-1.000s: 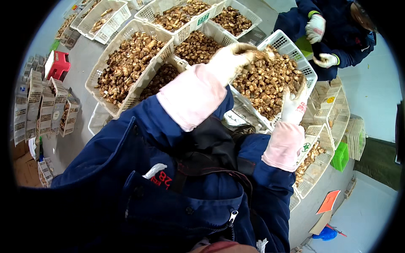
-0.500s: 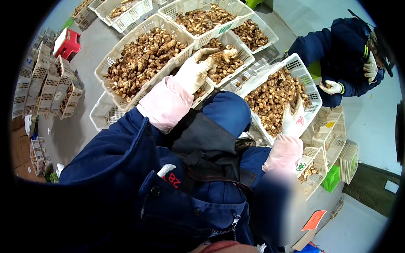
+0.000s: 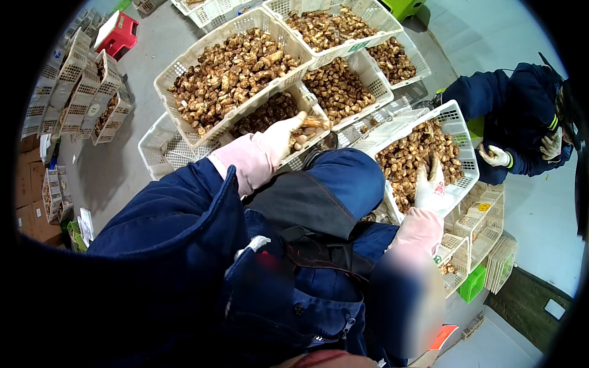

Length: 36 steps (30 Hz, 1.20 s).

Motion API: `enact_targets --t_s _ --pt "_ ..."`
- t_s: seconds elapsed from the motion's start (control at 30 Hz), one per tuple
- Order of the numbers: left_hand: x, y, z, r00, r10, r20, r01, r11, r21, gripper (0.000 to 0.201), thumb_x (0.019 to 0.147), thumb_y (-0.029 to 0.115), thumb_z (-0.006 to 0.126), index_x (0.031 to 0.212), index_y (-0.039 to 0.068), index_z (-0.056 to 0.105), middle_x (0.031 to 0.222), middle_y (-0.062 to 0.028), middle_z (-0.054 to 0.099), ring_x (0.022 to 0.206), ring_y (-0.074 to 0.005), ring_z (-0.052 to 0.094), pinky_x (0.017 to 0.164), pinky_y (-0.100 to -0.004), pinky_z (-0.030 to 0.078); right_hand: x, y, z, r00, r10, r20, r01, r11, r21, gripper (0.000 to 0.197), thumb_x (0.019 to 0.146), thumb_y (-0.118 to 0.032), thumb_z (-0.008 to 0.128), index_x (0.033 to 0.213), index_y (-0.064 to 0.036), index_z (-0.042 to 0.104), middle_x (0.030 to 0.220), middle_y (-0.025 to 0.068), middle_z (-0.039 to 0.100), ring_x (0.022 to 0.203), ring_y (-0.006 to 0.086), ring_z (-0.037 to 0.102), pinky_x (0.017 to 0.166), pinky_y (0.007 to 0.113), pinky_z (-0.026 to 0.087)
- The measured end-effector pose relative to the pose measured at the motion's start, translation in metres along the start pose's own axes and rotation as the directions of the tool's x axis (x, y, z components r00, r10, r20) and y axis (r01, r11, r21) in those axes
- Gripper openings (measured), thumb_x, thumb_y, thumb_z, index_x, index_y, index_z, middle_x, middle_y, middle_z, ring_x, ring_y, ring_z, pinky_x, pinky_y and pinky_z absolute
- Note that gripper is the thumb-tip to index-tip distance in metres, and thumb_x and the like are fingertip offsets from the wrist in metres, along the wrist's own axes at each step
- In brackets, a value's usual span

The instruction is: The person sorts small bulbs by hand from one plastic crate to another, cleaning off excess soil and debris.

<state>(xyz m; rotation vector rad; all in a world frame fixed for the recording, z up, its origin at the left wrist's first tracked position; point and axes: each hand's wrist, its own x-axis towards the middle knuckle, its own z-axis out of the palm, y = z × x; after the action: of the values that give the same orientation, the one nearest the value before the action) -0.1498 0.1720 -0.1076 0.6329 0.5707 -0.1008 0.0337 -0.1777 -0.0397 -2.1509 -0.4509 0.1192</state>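
My left hand (image 3: 283,136), in a whitish glove, is closed around a pale brown mushroom (image 3: 315,122). It is above a lower crate of dark brown mushrooms (image 3: 265,115), partly hidden by my hand. My right hand (image 3: 431,189), gloved too, rests on the heap of mushrooms (image 3: 410,161) in a tilted white crate (image 3: 467,161) to the right of my knee. Its fingers look stretched out and a little apart, with their tips against the heap. Whether they touch one particular mushroom is hard to make out.
Several more white crates of mushrooms stand ahead, among them a large one (image 3: 161,83) and a far one (image 3: 392,26). At right a co-worker (image 3: 521,116) sits with gloved hands. Stacked crates (image 3: 73,80) and a red stool (image 3: 121,34) are at left.
My left hand has lowered with the mushroom and turned so the mushroom points right. My right hand's fingers have drawn closer together on the heap. The whole view has shifted.
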Motion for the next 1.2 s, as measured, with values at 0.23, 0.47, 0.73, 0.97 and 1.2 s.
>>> enact_targets --t_s 0.23,0.47,0.73,0.97,1.2 --pt "0.028 0.041 -0.026 0.973 0.063 -0.223 -0.069 0.998 -0.016 0.026 0.100 0.035 0.051 0.116 0.019 0.062 0.100 -0.0020 0.068 0.066 -0.0084 0.057 0.053 -0.0194 0.044 0.000 0.000 -0.001 0.998 -0.054 -0.035 0.044 0.973 -0.226 0.050 0.090 -0.005 0.059 0.137 0.0018 0.045 0.131 0.0199 0.055 0.117 0.0253 0.057 0.098 0.032 0.045" --pt "0.039 0.082 0.000 0.942 0.169 -0.288 -0.209 0.971 -0.114 0.023 0.099 0.034 0.053 0.119 0.026 0.060 0.109 -0.0030 0.066 0.073 -0.0131 0.057 0.054 -0.0214 0.046 0.002 0.002 -0.004 0.999 -0.044 0.013 0.046 0.983 -0.180 0.049 0.090 -0.004 0.058 0.136 0.0030 0.046 0.131 0.0203 0.056 0.117 0.0269 0.057 0.099 0.032 0.044" --pt "0.021 0.071 -0.011 0.935 0.104 -0.340 -0.155 0.980 -0.125 0.028 0.093 0.039 0.062 0.113 0.020 0.063 0.091 -0.0018 0.065 0.064 -0.0113 0.051 0.053 -0.0237 0.041 0.000 0.009 -0.005 0.999 -0.046 0.019 0.049 0.975 -0.218 0.047 0.090 -0.008 0.059 0.135 0.0021 0.048 0.128 0.0191 0.058 0.115 0.0265 0.059 0.097 0.031 0.045" --pt "0.017 0.096 -0.037 0.906 0.199 -0.374 -0.268 0.953 -0.140 0.020 0.097 0.033 0.056 0.109 0.019 0.065 0.093 0.0011 0.063 0.069 -0.0112 0.052 0.055 -0.0231 0.045 -0.002 0.003 -0.005 0.999 -0.046 0.004 0.045 0.960 -0.278 0.045 0.089 -0.008 0.060 0.132 0.0020 0.051 0.125 0.0190 0.060 0.113 0.0267 0.060 0.096 0.032 0.046" --pt "0.035 0.134 0.044 0.913 0.150 -0.379 -0.266 0.923 -0.277 0.023 0.100 0.026 0.052 0.114 0.011 0.061 0.114 -0.0037 0.065 0.085 -0.0130 0.064 0.054 -0.0204 0.048 -0.008 0.012 -0.015 0.997 -0.070 -0.009 0.062 0.931 -0.360 0.044 0.090 -0.014 0.059 0.132 -0.0017 0.052 0.123 0.0194 0.061 0.113 0.0308 0.059 0.096 0.036 0.046"
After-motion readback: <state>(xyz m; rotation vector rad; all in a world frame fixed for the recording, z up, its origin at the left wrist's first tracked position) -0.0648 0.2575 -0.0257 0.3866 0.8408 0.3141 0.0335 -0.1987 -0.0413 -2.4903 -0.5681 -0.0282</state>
